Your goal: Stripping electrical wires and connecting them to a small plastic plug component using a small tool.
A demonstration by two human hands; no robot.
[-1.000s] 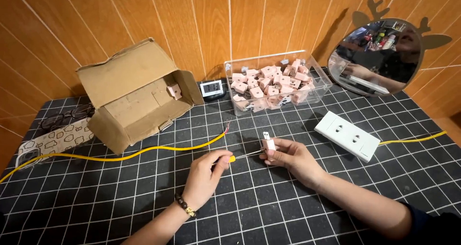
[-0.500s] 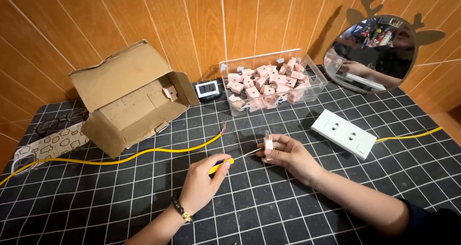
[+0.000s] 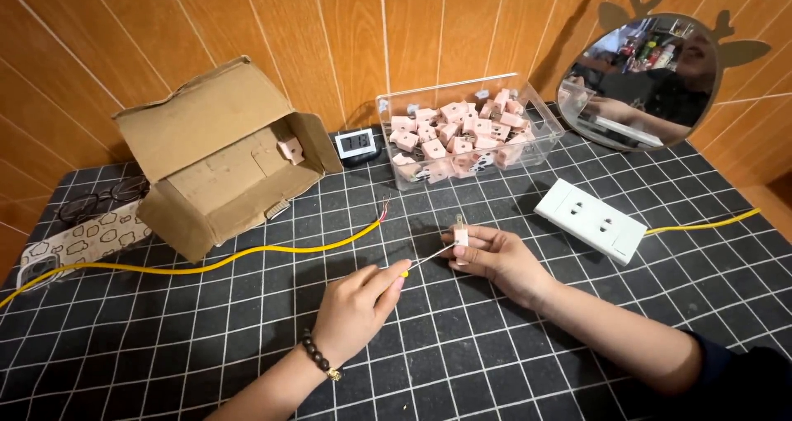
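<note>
While the right hand (image 3: 493, 256) pinches a small pink plug (image 3: 460, 237) upright between thumb and fingertips, the left hand (image 3: 356, 305) closes its fingers around a thin screwdriver with a yellow handle (image 3: 419, 263), whose shaft reaches across to the base of the plug. Just beyond both hands a yellow cable (image 3: 247, 256) lies across the gridded black worktop (image 3: 462, 363) with its bared end near the plug, and a white socket strip (image 3: 591, 220) sits to the right of the right hand. Farther back stand a clear bin of pink plugs (image 3: 462, 132), an open cardboard box (image 3: 219, 153) and a small digital clock (image 3: 355, 143).
</note>
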